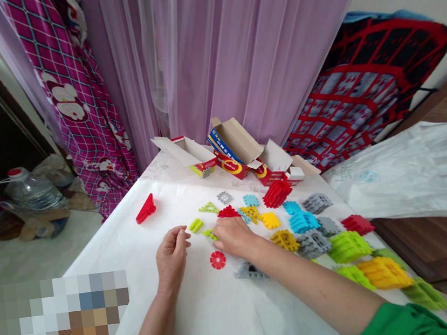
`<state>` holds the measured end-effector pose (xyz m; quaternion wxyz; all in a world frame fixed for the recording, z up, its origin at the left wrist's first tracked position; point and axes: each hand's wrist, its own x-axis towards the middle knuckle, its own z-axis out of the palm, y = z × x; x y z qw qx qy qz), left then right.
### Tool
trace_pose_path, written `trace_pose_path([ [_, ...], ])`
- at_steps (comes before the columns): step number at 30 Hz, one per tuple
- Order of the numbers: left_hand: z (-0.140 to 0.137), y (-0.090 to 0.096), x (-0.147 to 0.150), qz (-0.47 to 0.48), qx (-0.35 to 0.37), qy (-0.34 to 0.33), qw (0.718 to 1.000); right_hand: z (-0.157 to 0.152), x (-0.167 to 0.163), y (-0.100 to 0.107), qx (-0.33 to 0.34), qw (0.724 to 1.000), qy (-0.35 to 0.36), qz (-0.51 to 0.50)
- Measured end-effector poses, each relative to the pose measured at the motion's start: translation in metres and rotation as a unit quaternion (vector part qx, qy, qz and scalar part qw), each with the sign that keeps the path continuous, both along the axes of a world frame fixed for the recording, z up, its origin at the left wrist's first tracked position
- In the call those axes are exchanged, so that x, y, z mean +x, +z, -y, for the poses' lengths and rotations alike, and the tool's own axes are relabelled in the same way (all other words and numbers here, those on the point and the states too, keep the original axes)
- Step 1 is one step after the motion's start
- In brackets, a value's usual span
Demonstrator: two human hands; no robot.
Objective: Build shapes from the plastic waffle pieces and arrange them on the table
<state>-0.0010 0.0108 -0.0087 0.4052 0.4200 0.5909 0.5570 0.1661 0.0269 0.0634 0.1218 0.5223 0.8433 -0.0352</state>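
Note:
My right hand [234, 237] lies palm down on the white table cover [208, 310], fingers pinching a small lime green plastic piece [209, 234]. Beside it, my left hand [172, 255] hovers with fingers loosely curled and nothing in it, close to another lime green piece [195, 225]. A red round flower-shaped piece [217, 260] lies just in front of my right hand. A grey piece [249, 271] sits partly under my right forearm. Red [228, 212], yellow [269, 220] and blue [301, 221] interlocking pieces are spread beyond my right hand.
Open cardboard boxes [231, 150] stand at the table's far edge before purple curtains. A red piece [145, 209] lies alone at the left. Stacks of green [348, 245] and yellow pieces [383, 273] line the right side. A white plastic bag [403, 172] lies at the right, a water jug [31, 194] on the floor left.

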Motion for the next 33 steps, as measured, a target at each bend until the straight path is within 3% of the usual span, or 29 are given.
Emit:
trace_pose_path([
  [7, 0.0, -0.002, 0.0, -0.002, 0.007, 0.002, 1.0, -0.012, 0.0, 0.001, -0.001, 0.999, -0.04, -0.002],
  [13, 0.0, -0.002, 0.001, -0.003, 0.011, 0.006, 1.0, -0.054, 0.006, 0.017, 0.049, 0.995, -0.081, -0.016],
  [18, 0.0, -0.001, 0.001, -0.001, 0.013, 0.003, 1.0, -0.081, 0.0, 0.011, 0.04, 0.997, -0.071, 0.001],
  [33, 0.0, -0.002, 0.0, -0.005, 0.009, 0.003, 1.0, -0.087, -0.004, 0.007, 0.001, 0.998, -0.054, 0.022],
])
